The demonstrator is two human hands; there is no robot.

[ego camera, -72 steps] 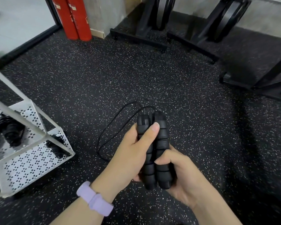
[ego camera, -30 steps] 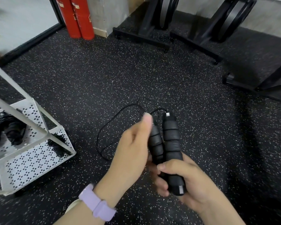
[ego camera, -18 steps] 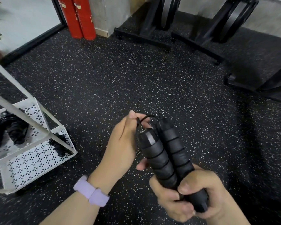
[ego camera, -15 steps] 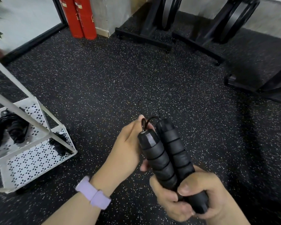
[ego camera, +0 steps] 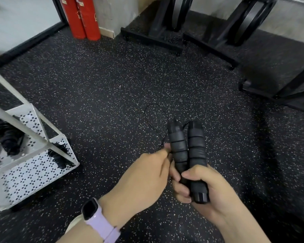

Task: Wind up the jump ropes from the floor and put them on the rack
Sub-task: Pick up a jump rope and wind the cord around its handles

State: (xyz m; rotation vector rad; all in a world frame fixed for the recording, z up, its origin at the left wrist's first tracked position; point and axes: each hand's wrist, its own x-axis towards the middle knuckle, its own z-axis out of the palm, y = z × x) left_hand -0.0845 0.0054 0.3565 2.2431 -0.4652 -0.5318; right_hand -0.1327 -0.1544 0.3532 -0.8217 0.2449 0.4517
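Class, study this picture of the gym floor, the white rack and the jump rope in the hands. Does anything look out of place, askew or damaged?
Nothing looks damaged. The only loose end: the thin cord loops free beside the two handles, not yet wound.

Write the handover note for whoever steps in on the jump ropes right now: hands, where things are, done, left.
Right hand: grips both black jump rope handles side by side, near their lower ends.
Left hand: fingers pinch the thin cord beside the handles.
Cord: a loose loop hangs out past the handle tops; nothing visibly wrapped round the handles yet.
White rack: on the left, with wound ropes already on its shelves.
Done: handles gathered, cord in hand.
Left: wind the cord round the handles, then set the bundle on the rack.
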